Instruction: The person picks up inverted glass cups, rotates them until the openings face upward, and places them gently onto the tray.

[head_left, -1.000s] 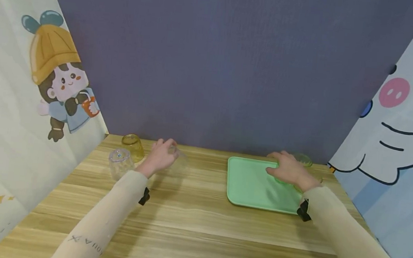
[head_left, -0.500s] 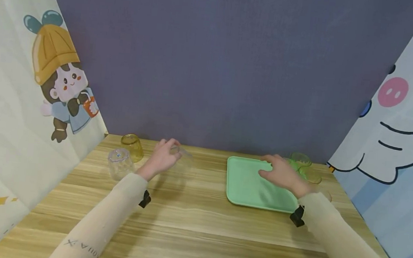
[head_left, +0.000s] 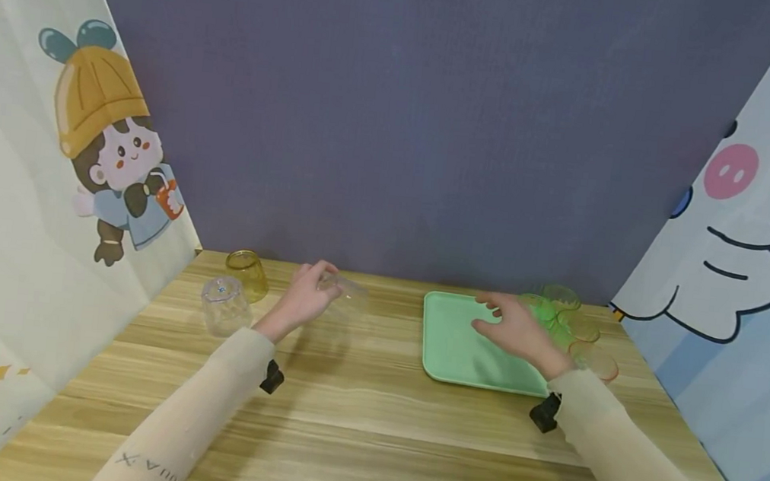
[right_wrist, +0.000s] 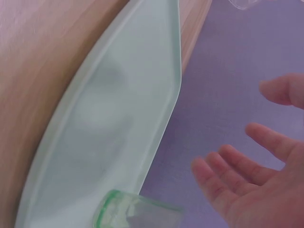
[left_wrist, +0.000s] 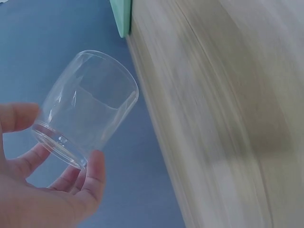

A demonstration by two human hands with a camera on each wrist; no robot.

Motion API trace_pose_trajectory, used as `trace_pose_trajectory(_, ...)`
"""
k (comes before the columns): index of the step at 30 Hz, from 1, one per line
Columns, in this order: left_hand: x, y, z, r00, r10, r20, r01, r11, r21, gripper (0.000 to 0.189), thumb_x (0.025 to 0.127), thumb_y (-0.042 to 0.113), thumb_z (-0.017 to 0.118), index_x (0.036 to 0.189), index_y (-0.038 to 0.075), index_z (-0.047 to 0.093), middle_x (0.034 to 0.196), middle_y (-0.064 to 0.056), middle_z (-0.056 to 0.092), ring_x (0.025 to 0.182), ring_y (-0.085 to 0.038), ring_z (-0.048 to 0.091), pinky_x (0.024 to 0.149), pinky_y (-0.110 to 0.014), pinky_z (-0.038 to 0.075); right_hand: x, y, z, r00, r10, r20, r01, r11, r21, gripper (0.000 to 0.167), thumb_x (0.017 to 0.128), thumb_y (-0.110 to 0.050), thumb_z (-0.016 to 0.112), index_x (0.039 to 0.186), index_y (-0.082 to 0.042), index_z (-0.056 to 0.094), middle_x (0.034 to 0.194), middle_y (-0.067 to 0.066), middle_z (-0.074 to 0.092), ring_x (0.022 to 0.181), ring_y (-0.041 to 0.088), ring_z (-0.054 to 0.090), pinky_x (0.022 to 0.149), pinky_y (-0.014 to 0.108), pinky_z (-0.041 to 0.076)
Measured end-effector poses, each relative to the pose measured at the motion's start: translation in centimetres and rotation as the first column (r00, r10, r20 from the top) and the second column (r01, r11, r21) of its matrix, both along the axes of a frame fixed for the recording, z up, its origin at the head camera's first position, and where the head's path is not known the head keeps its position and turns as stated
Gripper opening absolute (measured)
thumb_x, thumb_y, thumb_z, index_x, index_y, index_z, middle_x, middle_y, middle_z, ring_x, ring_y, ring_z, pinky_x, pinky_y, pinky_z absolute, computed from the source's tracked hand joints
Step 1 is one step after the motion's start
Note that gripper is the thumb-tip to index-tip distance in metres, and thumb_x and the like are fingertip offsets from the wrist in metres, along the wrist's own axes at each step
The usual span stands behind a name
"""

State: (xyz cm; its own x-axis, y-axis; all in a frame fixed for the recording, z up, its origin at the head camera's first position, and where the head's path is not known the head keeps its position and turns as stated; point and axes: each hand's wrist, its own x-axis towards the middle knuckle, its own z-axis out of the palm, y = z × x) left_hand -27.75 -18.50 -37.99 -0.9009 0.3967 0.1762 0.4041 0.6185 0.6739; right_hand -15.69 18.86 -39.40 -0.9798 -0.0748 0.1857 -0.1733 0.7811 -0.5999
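My left hand (head_left: pixel 305 294) pinches a clear drinking glass (left_wrist: pixel 90 104) near its base, fingers and thumb around the thick bottom. The glass is tilted above the table, its mouth pointing away from the palm. My right hand (head_left: pixel 518 328) hovers over the light green tray (head_left: pixel 465 347) with fingers spread and nothing in them. A green glass (right_wrist: pixel 137 211) stands at the tray's right side, close by the right hand and partly hidden by it in the head view.
At the left stand a yellow glass (head_left: pixel 246 278) and a faceted clear glass (head_left: pixel 224 307). Several tinted glasses are grouped at the right, among them a yellowish one (head_left: pixel 578 326) and a pink-rimmed one (head_left: pixel 593 360). A dark partition (head_left: pixel 394 134) rises behind the table.
My right hand has drawn left from the glasses at the right, uncovering them. My left hand has shifted slightly right with the clear glass.
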Motion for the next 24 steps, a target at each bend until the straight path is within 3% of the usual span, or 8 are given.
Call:
trace_pose_trajectory(15,1.0,1.3,-0.3,1.0,-0.016,-0.023,0.018,0.997,0.071,0.04,0.099,0.029,0.063,0.133,0.01,0.057,0.128,-0.015,0.051,0.113,-0.031,0.05,0.094,-0.052,0.046,-0.1,-0.8,-1.0,1.0,-0.025,-0.007,0.024,0.996,-0.082,0.053,0.099,-0.029,0.065,0.142,0.001,0.053,0.136,0.028,0.055,0.12,0.048,0.056,0.092,0.057,0.05)
trace_pose_trajectory(24,1.8,2.2,-0.3,0.998,-0.055,-0.037,0.059,0.991,0.122,0.038,0.1,0.027,0.065,0.132,0.009,0.058,0.126,-0.017,0.053,0.109,-0.032,0.05,0.092,-0.051,0.045,0.0,-1.1,-1.6,1.0,-0.02,0.003,0.02,0.993,-0.114,0.052,0.1,-0.028,0.064,0.144,-0.002,0.052,0.138,0.027,0.054,0.122,0.045,0.056,0.093,0.056,0.051)
